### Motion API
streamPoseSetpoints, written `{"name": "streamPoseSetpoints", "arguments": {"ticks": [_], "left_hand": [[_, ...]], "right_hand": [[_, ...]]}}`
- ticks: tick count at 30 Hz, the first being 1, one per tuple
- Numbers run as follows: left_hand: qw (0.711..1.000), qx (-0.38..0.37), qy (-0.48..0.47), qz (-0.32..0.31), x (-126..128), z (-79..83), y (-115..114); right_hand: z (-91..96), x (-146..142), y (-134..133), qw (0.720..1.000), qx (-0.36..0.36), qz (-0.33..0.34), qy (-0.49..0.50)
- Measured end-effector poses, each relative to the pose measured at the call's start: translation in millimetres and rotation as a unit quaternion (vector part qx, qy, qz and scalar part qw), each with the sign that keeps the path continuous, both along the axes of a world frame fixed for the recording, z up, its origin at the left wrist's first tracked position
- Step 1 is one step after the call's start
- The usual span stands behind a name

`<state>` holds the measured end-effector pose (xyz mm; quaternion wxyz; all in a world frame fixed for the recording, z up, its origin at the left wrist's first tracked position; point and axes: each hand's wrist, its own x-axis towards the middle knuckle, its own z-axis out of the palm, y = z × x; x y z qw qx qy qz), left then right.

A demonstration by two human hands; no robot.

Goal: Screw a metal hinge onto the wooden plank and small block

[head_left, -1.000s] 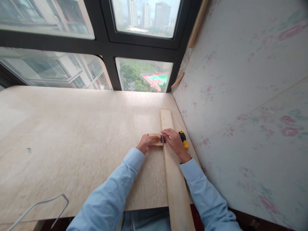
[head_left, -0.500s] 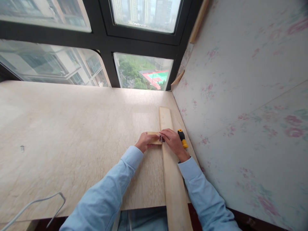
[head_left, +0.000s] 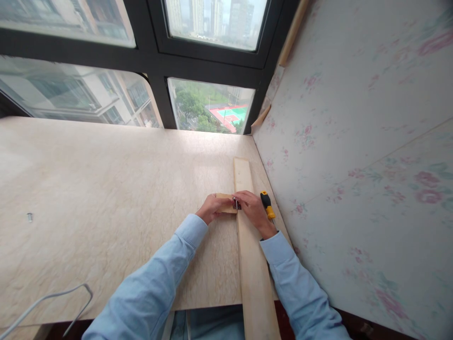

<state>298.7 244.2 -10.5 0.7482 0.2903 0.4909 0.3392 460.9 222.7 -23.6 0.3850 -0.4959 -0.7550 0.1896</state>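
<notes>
A long pale wooden board (head_left: 255, 269) lies lengthwise over the ledge, its near end past the front edge. Against its left side, a short wooden block (head_left: 226, 208) sits crosswise. My left hand (head_left: 211, 208) is closed around this block, thumb on top. Where the two pieces meet is a small, dark and silvery metal piece (head_left: 237, 205), maybe a hinge or bracket. My right hand (head_left: 253, 210) rests over the board, its fingertips pinched at that metal piece; they partly hide it. Just right of this hand lies a black-and-yellow screwdriver (head_left: 268, 205), its tip hidden.
A small metal cylinder (head_left: 29, 217) lies on the stone-patterned ledge (head_left: 116, 189) at left. A white cable (head_left: 53, 296) loops over the near left edge. Floral-papered wall (head_left: 339, 160) bounds the right side; dark-framed windows (head_left: 208, 61) stand behind.
Both hands stay at the joint with almost the same grip. The fingers of my right hand shift slightly at the metal piece. The whole view has drifted a little.
</notes>
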Motion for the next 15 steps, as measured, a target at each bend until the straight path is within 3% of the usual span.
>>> {"name": "streamPoseSetpoints", "arguments": {"ticks": [10,15], "left_hand": [[0.997,0.003,0.054,-0.057,-4.5,1.4,9.3],[0.997,-0.014,0.073,-0.029,0.1,1.9,7.6]], "right_hand": [[-6.0,1.9,2.3,1.000,0.026,0.004,0.005],[-5.5,0.7,3.5,0.999,0.038,0.009,0.009]]}}
